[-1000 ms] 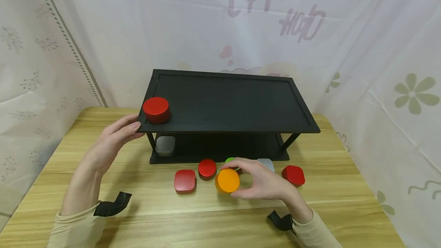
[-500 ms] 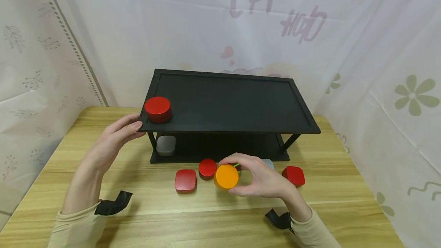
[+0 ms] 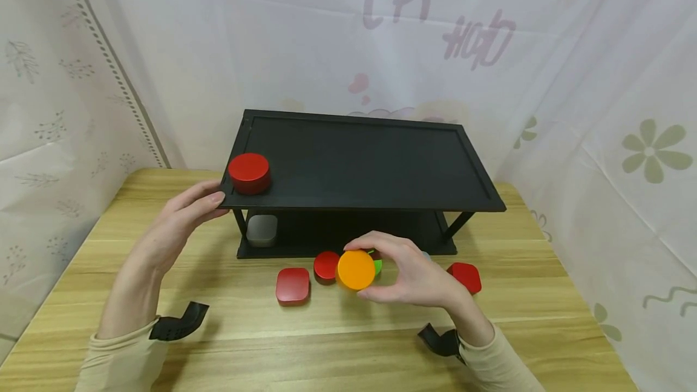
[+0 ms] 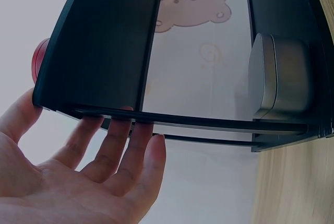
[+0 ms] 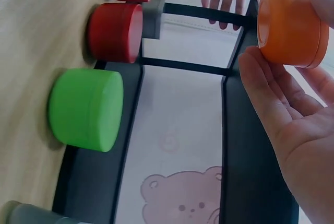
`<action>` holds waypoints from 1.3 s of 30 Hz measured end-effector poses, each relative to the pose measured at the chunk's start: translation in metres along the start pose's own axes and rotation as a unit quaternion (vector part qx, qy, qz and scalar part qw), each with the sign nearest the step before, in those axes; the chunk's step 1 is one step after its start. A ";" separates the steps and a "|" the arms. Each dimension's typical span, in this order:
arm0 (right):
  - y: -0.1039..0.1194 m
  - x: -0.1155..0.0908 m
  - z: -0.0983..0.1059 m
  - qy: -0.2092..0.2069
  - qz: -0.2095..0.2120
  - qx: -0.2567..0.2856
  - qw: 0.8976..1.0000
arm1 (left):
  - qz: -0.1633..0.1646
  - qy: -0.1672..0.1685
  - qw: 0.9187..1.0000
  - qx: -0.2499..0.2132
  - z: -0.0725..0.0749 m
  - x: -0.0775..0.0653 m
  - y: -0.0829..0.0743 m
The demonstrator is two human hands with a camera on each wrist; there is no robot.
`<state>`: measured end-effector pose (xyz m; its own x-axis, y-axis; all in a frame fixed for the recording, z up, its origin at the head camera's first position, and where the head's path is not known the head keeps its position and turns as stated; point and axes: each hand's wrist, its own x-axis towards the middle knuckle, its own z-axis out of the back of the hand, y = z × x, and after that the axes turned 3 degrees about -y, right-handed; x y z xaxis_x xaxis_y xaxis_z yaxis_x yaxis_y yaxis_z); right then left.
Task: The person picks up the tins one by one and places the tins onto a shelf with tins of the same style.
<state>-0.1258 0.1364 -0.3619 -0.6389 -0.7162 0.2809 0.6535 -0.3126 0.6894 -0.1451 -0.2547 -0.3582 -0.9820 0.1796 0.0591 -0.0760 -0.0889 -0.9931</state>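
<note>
My right hand [image 3: 405, 274] holds an orange round tin [image 3: 356, 270] between thumb and fingers, raised in front of the black two-tier shelf [image 3: 354, 162]. Seen from the right wrist, the orange tin [image 5: 292, 28] is clear of the table, above a green round tin [image 5: 86, 109]. My left hand [image 3: 174, 222] grips the shelf's left front corner; the left wrist view shows its thumb at the top board's edge and the other fingers against the side frame. A red round tin [image 3: 249, 173] sits on the top board by that corner. A silver square tin [image 4: 282, 75] stands on the lower board.
On the wooden table [image 3: 261, 343], before the shelf, stand a red square tin [image 3: 293, 286], a red round tin [image 3: 326, 267] and, at right, another red square tin [image 3: 466, 277]. A silver tin [image 3: 426, 255] is mostly hidden behind my right hand. A printed curtain [image 3: 305, 47] hangs behind.
My right hand has moved up slightly and toward the shelf with the orange tin, now covering more of the silver tin. My left hand has stayed at the shelf's corner.
</note>
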 end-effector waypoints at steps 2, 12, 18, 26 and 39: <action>0.003 0.003 0.001 -0.003 0.003 0.005 1.000 | 0.000 0.000 1.000 -0.001 0.000 0.000 0.000; 0.014 0.014 0.005 -0.019 0.006 0.003 1.000 | 0.005 -0.005 1.000 0.004 0.002 -0.002 0.001; 0.019 0.018 0.008 -0.019 0.012 0.003 1.000 | 0.009 -0.006 1.000 0.016 0.002 -0.002 0.001; 0.040 0.024 0.019 -0.027 0.015 0.005 1.000 | 0.007 -0.003 1.000 0.011 0.001 0.000 0.000; 0.069 0.036 0.038 -0.043 0.022 -0.005 0.999 | 0.011 -0.007 1.000 0.023 0.001 -0.001 0.000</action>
<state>-0.1195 0.1125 -0.2791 -0.6415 -0.6736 0.3670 0.6852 -0.2880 0.6690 -0.1440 -0.2561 -0.3579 -0.9859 0.1627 0.0383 -0.0612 -0.1383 -0.9885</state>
